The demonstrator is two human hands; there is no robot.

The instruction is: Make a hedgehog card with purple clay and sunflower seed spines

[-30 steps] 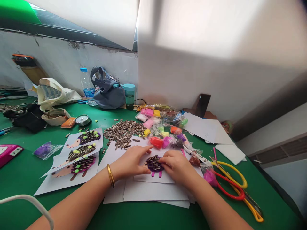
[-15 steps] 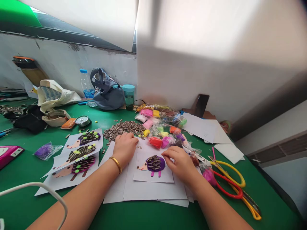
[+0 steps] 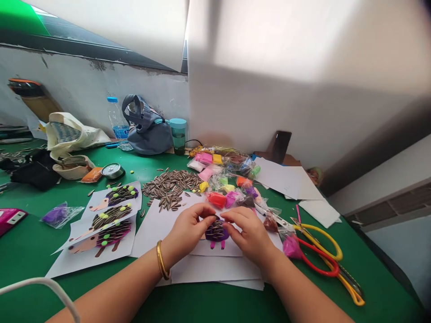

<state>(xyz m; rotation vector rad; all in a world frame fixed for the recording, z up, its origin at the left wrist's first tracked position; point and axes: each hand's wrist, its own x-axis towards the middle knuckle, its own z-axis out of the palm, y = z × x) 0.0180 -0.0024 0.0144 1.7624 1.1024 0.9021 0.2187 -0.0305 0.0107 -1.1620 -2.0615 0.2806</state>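
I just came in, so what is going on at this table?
A person is working with both bare hands on a paper hedgehog with a purple body and striped sunflower seeds on it. The left hand and right hand meet over it, fingertips nearly touching; whether they hold a seed is too small to tell. A pile of seeds lies beyond, beside bagged coloured clay. Three other seed-covered hedgehogs lie to the left.

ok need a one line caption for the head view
Left hand and right hand meet over a purple paper hedgehog beside a pile of sunflower seeds
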